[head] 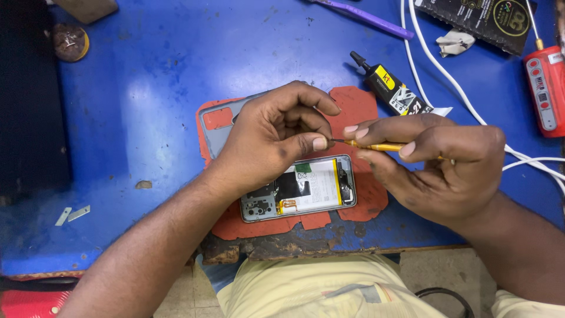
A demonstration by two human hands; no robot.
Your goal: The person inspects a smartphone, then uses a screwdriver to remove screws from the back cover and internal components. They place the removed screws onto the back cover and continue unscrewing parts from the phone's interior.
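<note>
An opened phone [306, 189] lies back-up on a worn red mat [359, 109], its battery and circuit board showing. My right hand [438, 168] grips a slim yellow screwdriver [376, 145], its tip pointing left. My left hand [273, 135] hovers above the phone with thumb and forefinger pinched at the screwdriver tip; whatever is between them is too small to see. A grey back cover [215, 126] lies on the mat, partly under my left hand.
On the blue table [147, 88]: a black-and-yellow glue tube [394, 91], white cables [471, 106], a red electric screwdriver [546, 88], a purple pry tool [365, 16], a black box [482, 17], two small blades [72, 215], a round tape roll [70, 41].
</note>
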